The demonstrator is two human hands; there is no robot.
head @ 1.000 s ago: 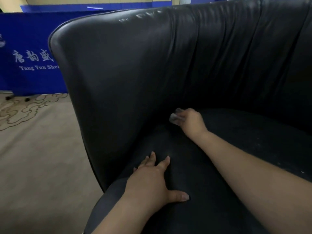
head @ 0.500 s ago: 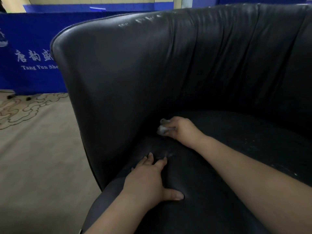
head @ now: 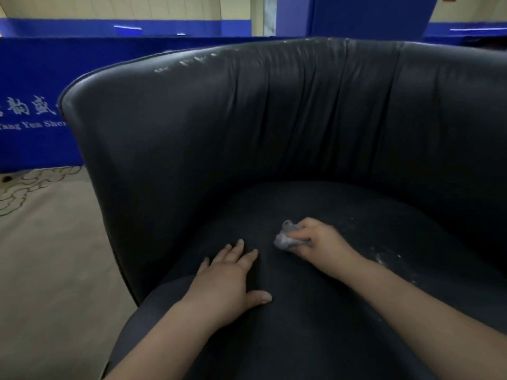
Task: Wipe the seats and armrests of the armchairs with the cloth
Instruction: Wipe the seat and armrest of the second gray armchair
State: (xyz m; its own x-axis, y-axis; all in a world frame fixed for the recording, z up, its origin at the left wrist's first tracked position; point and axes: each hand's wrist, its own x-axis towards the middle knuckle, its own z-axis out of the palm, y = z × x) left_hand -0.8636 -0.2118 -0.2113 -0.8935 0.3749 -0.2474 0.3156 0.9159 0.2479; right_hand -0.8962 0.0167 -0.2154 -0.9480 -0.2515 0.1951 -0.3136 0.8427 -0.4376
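A black leather armchair with a curved back fills the head view. Its dark seat cushion lies below, with pale dust specks to the right of my right wrist. My right hand grips a small crumpled grey cloth and presses it on the middle of the seat. My left hand rests flat on the seat's front left part, fingers spread, a short way left of the cloth. The chair's left armrest curves round at the left.
Beige patterned carpet lies to the left of the chair. Behind the chair stands a blue banner barrier with white lettering. Whitish scuffs mark the top of the backrest.
My right hand has drawn the cloth from the seat's back crease toward the front and middle of the cushion. The view has tilted up and pulled back. My left hand stays flat on the seat.
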